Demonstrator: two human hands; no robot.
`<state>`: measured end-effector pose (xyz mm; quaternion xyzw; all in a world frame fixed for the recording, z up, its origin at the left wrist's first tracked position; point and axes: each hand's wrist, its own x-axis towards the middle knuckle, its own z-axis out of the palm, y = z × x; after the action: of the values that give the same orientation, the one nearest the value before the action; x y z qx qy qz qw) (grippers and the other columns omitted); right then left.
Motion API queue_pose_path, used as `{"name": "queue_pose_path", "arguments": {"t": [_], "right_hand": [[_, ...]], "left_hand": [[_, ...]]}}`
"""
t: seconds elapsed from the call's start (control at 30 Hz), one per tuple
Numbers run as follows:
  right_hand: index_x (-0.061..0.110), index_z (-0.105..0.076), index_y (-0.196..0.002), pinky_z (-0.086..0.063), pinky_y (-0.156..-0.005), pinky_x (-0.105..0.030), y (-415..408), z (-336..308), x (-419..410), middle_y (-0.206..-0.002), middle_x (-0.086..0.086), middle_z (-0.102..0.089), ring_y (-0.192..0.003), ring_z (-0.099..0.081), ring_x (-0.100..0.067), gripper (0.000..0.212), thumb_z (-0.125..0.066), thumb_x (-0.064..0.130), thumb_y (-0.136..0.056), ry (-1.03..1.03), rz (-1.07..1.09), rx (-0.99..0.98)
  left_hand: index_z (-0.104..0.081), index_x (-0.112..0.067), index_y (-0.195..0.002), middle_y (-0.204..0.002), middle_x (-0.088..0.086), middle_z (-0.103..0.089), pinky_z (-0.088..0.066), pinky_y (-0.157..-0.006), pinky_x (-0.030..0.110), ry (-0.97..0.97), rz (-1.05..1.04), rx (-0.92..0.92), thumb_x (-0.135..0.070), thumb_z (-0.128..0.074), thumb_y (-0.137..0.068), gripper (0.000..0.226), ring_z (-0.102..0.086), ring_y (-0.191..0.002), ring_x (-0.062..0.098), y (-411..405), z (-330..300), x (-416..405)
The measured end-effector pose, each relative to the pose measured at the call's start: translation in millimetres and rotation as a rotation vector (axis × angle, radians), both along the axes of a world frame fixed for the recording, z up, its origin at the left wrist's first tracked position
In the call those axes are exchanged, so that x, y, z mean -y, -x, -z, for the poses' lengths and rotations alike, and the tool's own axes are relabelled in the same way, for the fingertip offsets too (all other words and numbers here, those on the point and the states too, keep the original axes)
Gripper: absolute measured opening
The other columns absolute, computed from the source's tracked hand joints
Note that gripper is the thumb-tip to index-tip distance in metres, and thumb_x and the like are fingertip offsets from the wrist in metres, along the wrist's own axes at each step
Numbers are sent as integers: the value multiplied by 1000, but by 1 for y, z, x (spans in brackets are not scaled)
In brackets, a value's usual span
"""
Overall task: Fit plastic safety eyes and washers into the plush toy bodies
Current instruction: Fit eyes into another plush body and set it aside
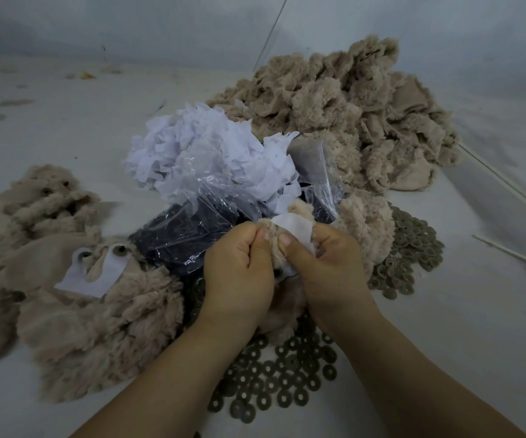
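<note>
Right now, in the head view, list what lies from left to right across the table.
Finished plush bodies with eyes fitted → clear bag of black eyes → left hand → right hand → washers → thin stick.

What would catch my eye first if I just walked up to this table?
Probably the two hands, left hand and right hand, gripping a beige plush piece with a white paper patch at centre. Behind them sits a clear plastic bag topped with torn white paper scraps, with a big heap of plush bodies at back right. Round washers lie scattered near the wrists.
</note>
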<state>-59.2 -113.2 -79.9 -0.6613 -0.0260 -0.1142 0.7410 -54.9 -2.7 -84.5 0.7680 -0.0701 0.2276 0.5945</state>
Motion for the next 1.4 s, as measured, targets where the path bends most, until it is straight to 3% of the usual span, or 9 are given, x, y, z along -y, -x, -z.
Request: {"name": "queue_pose_path", "arguments": {"t": [0.2, 0.33, 0.43, 0.5, 0.67, 0.83, 1.03, 1.27, 1.4], "right_hand": [[11, -75, -88, -55, -79, -60, 0, 1, -1, -90, -30, -71, -90, -63, -56, 17, -63, -1, -94, -51, 2, -16], [11, -75, -97, -61, -76, -43, 1, 2, 0, -94, -20, -75, -87, -73, -37, 17, -61, 1, -95, -143, -41, -56], [7, -73, -105, -60, -75, -34, -1, 0, 0, -98, -18, -76, -90, -74, -29, 15, -61, 9, -96, -205, -152, -132], [5, -70, -113, -60, -79, -32, -3, -1, 1, -105, -18, -75, -97, -73, -30, 22, -62, 14, -95, -256, -248, -206], [0, -65, -121, -60, -79, -34, -5, -5, 7, -109, -21, -73, -98, -72, -31, 30, -59, 14, -94, -358, -350, -317], [5, -62, -125, -60, -80, -35, -5, -8, 10, -111, -20, -73, -99, -72, -31, 29, -55, 14, -98, -320, -370, -300], [0, -65, -119, -60, -65, -33, -6, -13, 12, -93, -17, -75, -81, -74, -27, 26, -52, 10, -99, -375, -337, -489], [0, -60, -128, -61, -83, -37, -1, -16, 8, -119, -25, -68, -101, -70, -32, 38, -54, 21, -97, -355, -416, -447], [-1, -62, -125, -62, -82, -38, -2, -17, 7, -115, -25, -69, -96, -71, -31, 36, -55, 19, -97, -425, -393, -502]], "left_hand": [[-42, -29, -57, -56, -17, -49, -33, -50, 11, 36, 20, 13, -20, -49, -93, 37, -42, -51, 0, 0, 0, 2], [-48, -21, -58, -56, -13, -49, -38, -52, 17, 57, 51, -34, -23, -50, -96, 38, -43, -53, 0, -2, -2, 0], [-59, 0, -72, -68, 13, -61, -47, -59, 39, 228, 118, -165, -21, -52, -102, 37, -52, -63, 16, -3, -3, -4], [-61, 7, -84, -83, 32, -63, -50, -64, 43, 342, 159, -263, -22, -51, -102, 36, -56, -69, 25, -2, -3, -6], [-67, 3, -94, -88, 22, -73, -58, -70, 35, 484, 255, -386, -22, -50, -103, 32, -69, -78, 28, 0, -3, -6], [-59, 12, -96, -96, 40, -60, -49, -83, 66, 452, 252, -400, -21, -51, -102, 34, -59, -82, 35, 2, -9, -6], [-59, 7, -84, -84, 34, -59, -47, -61, 39, 331, 191, -327, -16, -52, -101, 29, -54, -68, 24, 2, -7, -6], [-59, 2, -78, -72, 21, -61, -48, -58, 45, 256, 166, -275, -18, -53, -101, 30, -53, -65, 20, 1, -7, -5], [-55, 8, -78, -79, 35, -56, -48, -63, 57, 270, 172, -277, -15, -52, -101, 32, -50, -67, 25, 2, -7, -3]]}}
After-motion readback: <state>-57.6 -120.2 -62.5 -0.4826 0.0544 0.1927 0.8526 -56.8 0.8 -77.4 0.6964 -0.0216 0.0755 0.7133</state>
